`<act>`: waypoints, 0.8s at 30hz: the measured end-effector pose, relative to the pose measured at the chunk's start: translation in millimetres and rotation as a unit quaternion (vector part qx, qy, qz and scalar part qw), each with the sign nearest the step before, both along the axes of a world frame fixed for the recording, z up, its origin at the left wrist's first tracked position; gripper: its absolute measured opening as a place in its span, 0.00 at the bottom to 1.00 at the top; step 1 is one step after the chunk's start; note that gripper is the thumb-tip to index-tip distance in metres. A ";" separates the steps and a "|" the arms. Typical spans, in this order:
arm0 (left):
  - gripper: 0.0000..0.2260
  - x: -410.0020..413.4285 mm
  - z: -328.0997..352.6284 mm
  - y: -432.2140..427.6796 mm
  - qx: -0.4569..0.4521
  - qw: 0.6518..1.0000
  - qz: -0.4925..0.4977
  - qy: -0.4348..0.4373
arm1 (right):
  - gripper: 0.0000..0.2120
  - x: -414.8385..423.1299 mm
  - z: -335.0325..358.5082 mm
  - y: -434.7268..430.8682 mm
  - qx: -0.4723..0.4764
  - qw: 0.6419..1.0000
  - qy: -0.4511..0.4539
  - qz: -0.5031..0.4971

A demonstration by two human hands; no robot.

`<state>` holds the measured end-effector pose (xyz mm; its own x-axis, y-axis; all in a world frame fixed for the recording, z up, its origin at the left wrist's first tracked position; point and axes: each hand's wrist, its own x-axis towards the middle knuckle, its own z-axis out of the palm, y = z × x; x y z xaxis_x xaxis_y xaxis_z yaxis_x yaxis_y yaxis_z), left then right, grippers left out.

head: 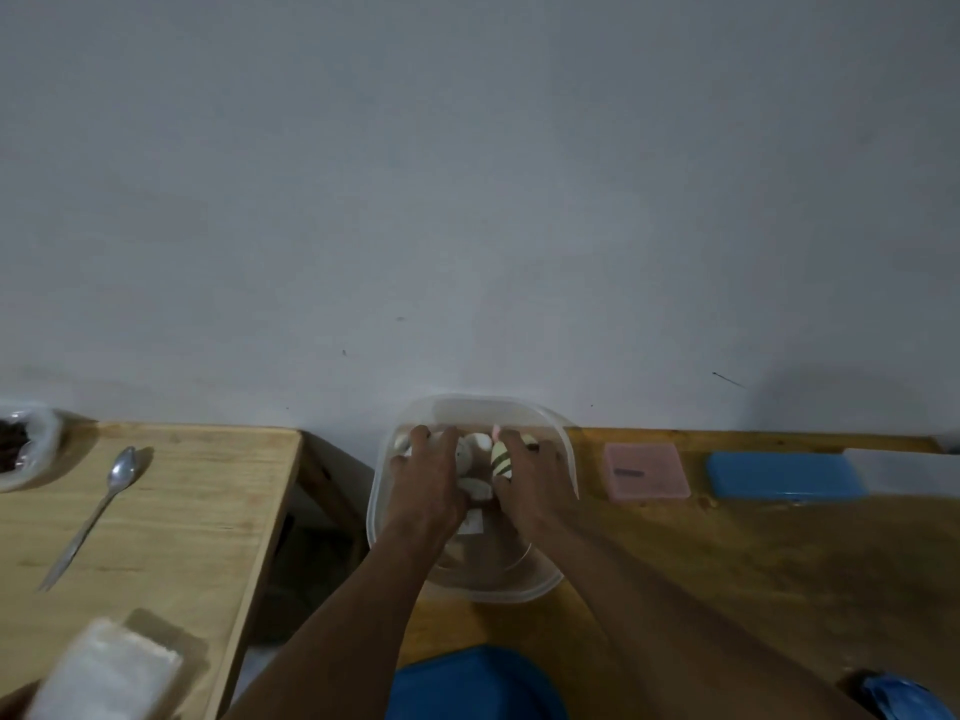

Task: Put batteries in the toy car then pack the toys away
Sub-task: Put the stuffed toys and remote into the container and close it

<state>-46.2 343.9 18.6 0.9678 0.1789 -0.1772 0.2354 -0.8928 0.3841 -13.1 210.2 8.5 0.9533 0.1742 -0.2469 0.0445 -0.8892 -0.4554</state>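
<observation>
Two hands are down inside the clear plastic tub (558, 449), which sits on our right-hand table (779, 553) against the wall. Our left hand (431, 485) lies spread, fingers curled over several small white toys (475, 443); whether it actually grips one we cannot tell. Our right hand (530, 480) is closed around a white toy with dark stripes (501, 462), thumb side against it.

Toy car: we cannot pick it out. It may be among the pieces under our palms, but the view is dim and blurred. No batteries show anywhere.

Packing looks underway, judging by toys already in the tub.

Risks from here:
- the tub sits near the table's left edge, over the gap; pressing down on that side could tip it off.
- the light tub could slide under two hands.
- small toys could spill if we lift out carelessly.

A pink box (647, 471) and blue box (784, 476) lie well to the right.
</observation>
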 end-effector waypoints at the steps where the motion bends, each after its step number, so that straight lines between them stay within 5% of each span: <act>1: 0.28 3.0 -4.0 0.1 0.001 1.000 0.002 0.010 | 0.27 2.0 -3.6 -0.1 0.001 1.000 0.007 0.002; 13: 0.32 -5.7 3.3 -8.4 0.037 0.999 -0.013 0.025 | 0.26 -4.6 12.1 0.5 0.016 1.000 0.006 0.002; 24: 0.20 -57.7 71.7 -14.5 0.098 0.984 -0.082 -0.125 | 0.21 -61.6 82.0 -37.3 -0.056 0.986 -0.155 -0.008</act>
<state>-103.9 329.4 90.3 0.9955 0.0228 0.0919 0.0011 -0.9734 0.2290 -74.6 172.9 90.5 0.9883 0.1470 0.0397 0.1520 -0.9349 -0.3208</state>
